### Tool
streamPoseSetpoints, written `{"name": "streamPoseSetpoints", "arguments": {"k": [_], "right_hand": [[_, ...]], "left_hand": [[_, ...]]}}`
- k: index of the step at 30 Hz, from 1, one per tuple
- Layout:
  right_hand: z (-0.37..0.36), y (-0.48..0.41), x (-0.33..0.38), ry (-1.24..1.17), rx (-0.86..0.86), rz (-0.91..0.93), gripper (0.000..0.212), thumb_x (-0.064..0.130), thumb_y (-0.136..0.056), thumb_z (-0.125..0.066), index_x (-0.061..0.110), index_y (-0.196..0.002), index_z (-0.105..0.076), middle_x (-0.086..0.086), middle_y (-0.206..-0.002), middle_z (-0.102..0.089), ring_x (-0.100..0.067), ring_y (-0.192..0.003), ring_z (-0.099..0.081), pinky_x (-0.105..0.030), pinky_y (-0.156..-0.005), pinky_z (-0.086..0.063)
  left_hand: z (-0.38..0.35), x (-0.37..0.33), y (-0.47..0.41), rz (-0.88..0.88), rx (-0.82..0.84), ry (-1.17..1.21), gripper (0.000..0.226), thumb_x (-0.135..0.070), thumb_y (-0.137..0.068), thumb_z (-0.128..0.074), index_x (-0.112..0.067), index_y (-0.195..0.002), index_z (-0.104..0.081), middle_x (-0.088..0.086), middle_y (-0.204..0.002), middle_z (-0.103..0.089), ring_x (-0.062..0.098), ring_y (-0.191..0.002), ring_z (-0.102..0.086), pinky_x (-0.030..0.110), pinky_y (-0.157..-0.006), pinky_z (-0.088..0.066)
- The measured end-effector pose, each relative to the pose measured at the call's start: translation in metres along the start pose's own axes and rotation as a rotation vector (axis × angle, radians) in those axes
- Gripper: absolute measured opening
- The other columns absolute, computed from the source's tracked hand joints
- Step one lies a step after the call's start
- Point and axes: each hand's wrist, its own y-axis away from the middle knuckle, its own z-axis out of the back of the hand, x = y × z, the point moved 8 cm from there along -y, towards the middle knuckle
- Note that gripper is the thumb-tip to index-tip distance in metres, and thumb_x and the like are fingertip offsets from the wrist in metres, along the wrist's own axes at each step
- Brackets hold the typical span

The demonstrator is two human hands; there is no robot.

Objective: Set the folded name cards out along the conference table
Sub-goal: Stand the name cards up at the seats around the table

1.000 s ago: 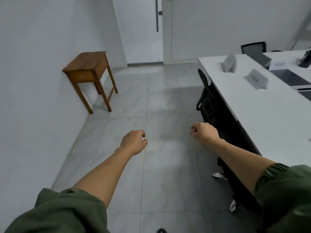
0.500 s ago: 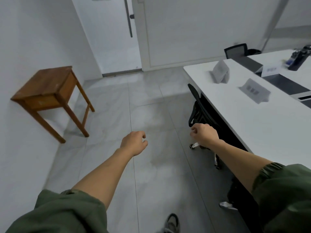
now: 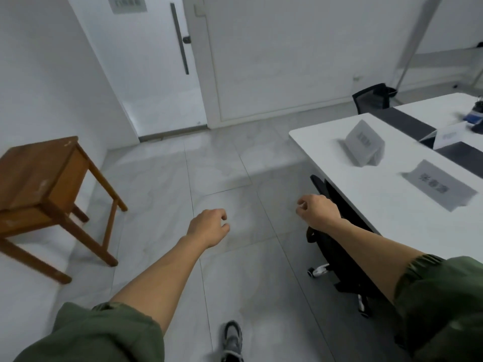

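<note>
Three folded white name cards stand on the white conference table [image 3: 371, 202] at the right. One card [image 3: 364, 143] is near the table's end, a second [image 3: 439, 185] is closer to me, and a third [image 3: 448, 134] sits across on the far side. My left hand [image 3: 207, 227] and my right hand [image 3: 317, 211] hang out in front of me over the floor, fingers loosely curled, holding nothing. The right hand is left of the table edge, above a chair.
A black office chair [image 3: 337, 231] is pushed under the table's near side, and another chair [image 3: 371, 99] stands at the far end. A wooden stool [image 3: 39, 178] stands by the left wall. A white door [image 3: 156, 66] is ahead. Grey tiled floor lies between. My shoe [image 3: 232, 340] shows below.
The view has shifted forward and to the right: the stool slid to the left edge, and the table and its cards now look nearer. Both hands keep the same loose pose.
</note>
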Motion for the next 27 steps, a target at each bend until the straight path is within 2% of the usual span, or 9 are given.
{"name": "streamPoseSetpoints", "arguments": {"k": [6, 11, 18, 24, 27], "right_hand": [[0.013, -0.114, 0.019, -0.038, -0.028, -0.127, 0.035, 0.039, -0.092, -0.054, 0.024, -0.123, -0.062, 0.001, -0.115, -0.069, -0.024, -0.104, -0.063, -0.031, -0.084, -0.048], [0.035, -0.170, 0.022, -0.052, -0.081, -0.182, 0.034, 0.038, -0.092, -0.054, 0.026, -0.122, -0.062, 0.005, -0.112, -0.069, -0.021, -0.104, -0.062, -0.031, -0.087, -0.047], [0.053, -0.257, -0.059, -0.058, -0.105, -0.362, 0.031, 0.039, -0.090, -0.055, 0.027, -0.118, -0.064, 0.004, -0.113, -0.069, -0.021, -0.104, -0.061, -0.032, -0.085, -0.047], [0.076, -0.340, -0.137, -0.162, -0.143, -0.506, 0.032, 0.040, -0.091, -0.054, 0.026, -0.119, -0.063, 0.004, -0.108, -0.071, -0.019, -0.105, -0.061, -0.030, -0.083, -0.047], [0.095, -0.379, -0.170, -0.186, -0.178, -0.556, 0.032, 0.038, -0.092, -0.056, 0.023, -0.120, -0.063, 0.003, -0.106, -0.071, -0.020, -0.105, -0.060, -0.032, -0.087, -0.048]], "left_hand": [[0.043, 0.015, -0.142, -0.102, 0.025, -0.017, 0.035, -0.034, -0.092, -0.052, -0.019, -0.123, -0.059, 0.005, -0.108, -0.066, 0.024, -0.100, -0.060, 0.034, -0.083, -0.050], [0.062, -0.007, -0.235, -0.206, 0.048, -0.033, 0.032, -0.031, -0.092, -0.051, -0.017, -0.119, -0.060, 0.006, -0.106, -0.067, 0.026, -0.097, -0.060, 0.035, -0.081, -0.051], [0.036, -0.084, -0.369, -0.364, 0.145, -0.039, 0.031, -0.034, -0.092, -0.051, -0.017, -0.117, -0.061, 0.006, -0.106, -0.066, 0.025, -0.096, -0.060, 0.033, -0.078, -0.050], [0.026, -0.165, -0.479, -0.474, 0.190, -0.108, 0.034, -0.037, -0.092, -0.053, -0.018, -0.120, -0.060, 0.009, -0.114, -0.065, 0.028, -0.105, -0.059, 0.034, -0.082, -0.048], [0.031, -0.207, -0.533, -0.521, 0.184, -0.099, 0.035, -0.037, -0.092, -0.053, -0.018, -0.122, -0.059, 0.008, -0.114, -0.065, 0.028, -0.103, -0.060, 0.034, -0.082, -0.049]]}}
